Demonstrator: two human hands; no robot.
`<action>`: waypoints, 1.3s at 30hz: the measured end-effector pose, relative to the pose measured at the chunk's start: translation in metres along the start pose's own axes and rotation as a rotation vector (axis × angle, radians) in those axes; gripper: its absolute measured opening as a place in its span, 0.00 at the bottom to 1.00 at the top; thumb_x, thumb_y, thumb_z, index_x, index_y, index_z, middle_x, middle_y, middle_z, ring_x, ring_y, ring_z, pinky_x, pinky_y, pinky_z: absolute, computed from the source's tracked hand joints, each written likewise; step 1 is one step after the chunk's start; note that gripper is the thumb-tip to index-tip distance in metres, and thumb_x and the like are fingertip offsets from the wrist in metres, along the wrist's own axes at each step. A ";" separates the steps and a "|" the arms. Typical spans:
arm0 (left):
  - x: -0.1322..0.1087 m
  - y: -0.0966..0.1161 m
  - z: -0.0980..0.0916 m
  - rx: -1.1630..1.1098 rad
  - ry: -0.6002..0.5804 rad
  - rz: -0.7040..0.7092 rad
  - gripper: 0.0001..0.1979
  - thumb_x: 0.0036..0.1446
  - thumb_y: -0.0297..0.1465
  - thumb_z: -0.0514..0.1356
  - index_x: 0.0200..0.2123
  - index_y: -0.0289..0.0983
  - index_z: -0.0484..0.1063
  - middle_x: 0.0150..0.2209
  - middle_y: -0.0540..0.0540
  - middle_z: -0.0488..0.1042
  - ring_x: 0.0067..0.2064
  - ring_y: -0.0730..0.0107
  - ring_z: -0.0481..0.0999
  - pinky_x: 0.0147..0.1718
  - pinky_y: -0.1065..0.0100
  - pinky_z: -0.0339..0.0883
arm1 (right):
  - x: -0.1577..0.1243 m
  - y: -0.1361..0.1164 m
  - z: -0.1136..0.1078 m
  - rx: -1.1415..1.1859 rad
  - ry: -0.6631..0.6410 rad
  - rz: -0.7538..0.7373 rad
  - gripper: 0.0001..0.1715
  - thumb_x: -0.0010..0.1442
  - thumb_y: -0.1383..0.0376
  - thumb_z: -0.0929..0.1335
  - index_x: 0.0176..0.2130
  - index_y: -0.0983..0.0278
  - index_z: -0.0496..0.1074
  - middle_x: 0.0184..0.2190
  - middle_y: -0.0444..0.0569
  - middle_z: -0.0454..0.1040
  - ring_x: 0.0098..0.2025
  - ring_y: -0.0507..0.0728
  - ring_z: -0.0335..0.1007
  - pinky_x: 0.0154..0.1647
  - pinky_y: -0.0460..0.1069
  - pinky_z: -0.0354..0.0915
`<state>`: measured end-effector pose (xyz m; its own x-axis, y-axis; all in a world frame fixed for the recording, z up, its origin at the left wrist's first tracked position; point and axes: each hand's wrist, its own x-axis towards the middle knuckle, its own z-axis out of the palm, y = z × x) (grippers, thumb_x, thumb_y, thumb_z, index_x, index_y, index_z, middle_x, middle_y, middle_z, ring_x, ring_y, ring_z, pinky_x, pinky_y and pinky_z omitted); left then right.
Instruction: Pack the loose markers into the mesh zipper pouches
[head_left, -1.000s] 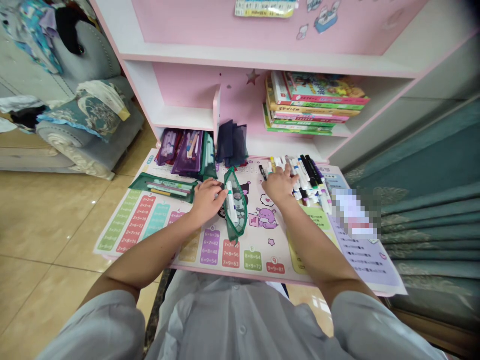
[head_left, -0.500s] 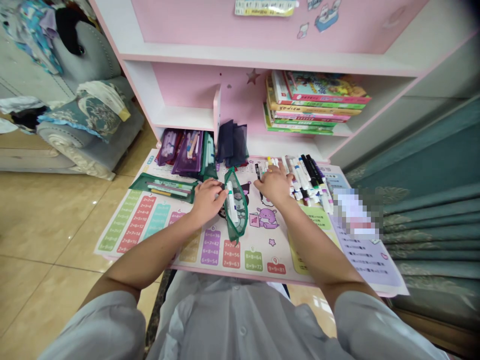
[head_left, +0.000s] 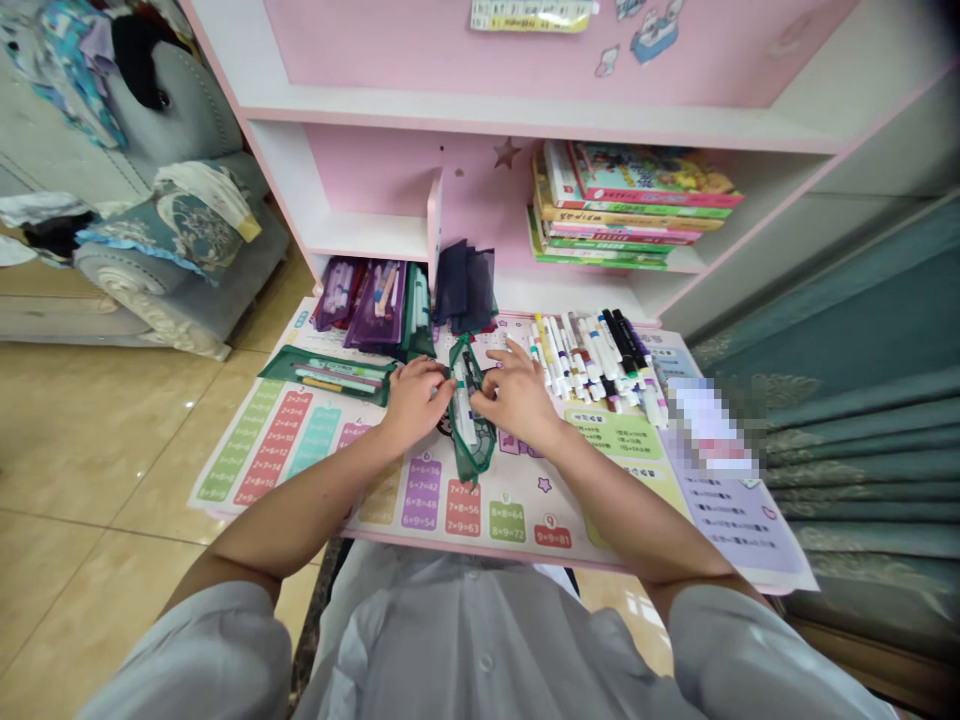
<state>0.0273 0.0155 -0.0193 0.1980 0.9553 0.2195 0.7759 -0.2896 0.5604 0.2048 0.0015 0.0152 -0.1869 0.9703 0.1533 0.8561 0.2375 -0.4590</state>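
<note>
An open green mesh pouch (head_left: 475, 462) lies on the desk mat in front of me, with a white marker (head_left: 463, 415) inside. My left hand (head_left: 416, 400) grips the pouch's left edge. At its right side my right hand (head_left: 517, 390) is closed with thumb and fingertips on a dark marker (head_left: 469, 366), which sits at the pouch opening; its lower end is hidden. A second green pouch (head_left: 330, 375), filled with several pens, lies left of my left hand. To the right of my right hand is a pile of loose markers (head_left: 592, 355), mostly white with some black.
Filled purple pouches (head_left: 375, 310) and another green pouch (head_left: 418, 305) lean under the left shelf. Dark folded pouches (head_left: 466, 285) stand beside the divider. Stacked books (head_left: 630, 205) occupy the right shelf. A blurred object (head_left: 712, 428) lies at the mat's right side.
My right hand has moved left from the marker pile to the open green pouch, bringing a dark marker with it. My left hand has stayed in place on the pouch.
</note>
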 end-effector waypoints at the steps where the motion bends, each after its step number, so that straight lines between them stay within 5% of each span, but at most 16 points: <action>1: 0.000 0.000 0.000 -0.001 0.003 0.000 0.12 0.63 0.31 0.59 0.26 0.41 0.76 0.48 0.48 0.81 0.61 0.56 0.72 0.63 0.50 0.61 | -0.001 -0.001 0.002 -0.014 -0.023 -0.001 0.12 0.52 0.65 0.70 0.20 0.64 0.71 0.60 0.60 0.71 0.71 0.73 0.50 0.64 0.75 0.49; 14: 0.000 0.000 -0.002 0.002 -0.009 0.011 0.13 0.63 0.32 0.59 0.26 0.40 0.76 0.49 0.47 0.81 0.60 0.56 0.72 0.62 0.51 0.62 | -0.002 -0.006 0.016 -0.068 -0.119 0.017 0.12 0.57 0.63 0.69 0.24 0.64 0.74 0.61 0.58 0.70 0.71 0.73 0.50 0.64 0.75 0.49; 24: 0.000 -0.002 0.000 -0.030 -0.004 -0.006 0.14 0.63 0.34 0.59 0.25 0.40 0.75 0.49 0.46 0.80 0.62 0.55 0.71 0.62 0.50 0.61 | 0.032 0.053 0.016 -0.063 0.294 0.168 0.11 0.57 0.61 0.70 0.25 0.63 0.75 0.58 0.57 0.73 0.69 0.72 0.54 0.64 0.72 0.53; 39: 0.001 -0.006 0.005 -0.040 0.005 0.007 0.15 0.63 0.37 0.58 0.25 0.41 0.75 0.47 0.46 0.80 0.60 0.57 0.72 0.63 0.52 0.62 | 0.040 0.074 0.043 -0.306 0.111 0.240 0.18 0.60 0.59 0.67 0.39 0.68 0.81 0.64 0.64 0.64 0.72 0.75 0.44 0.66 0.76 0.47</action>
<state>0.0254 0.0182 -0.0266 0.1999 0.9530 0.2278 0.7499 -0.2984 0.5905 0.2400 0.0600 -0.0501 0.0740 0.9819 0.1745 0.9761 -0.0355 -0.2143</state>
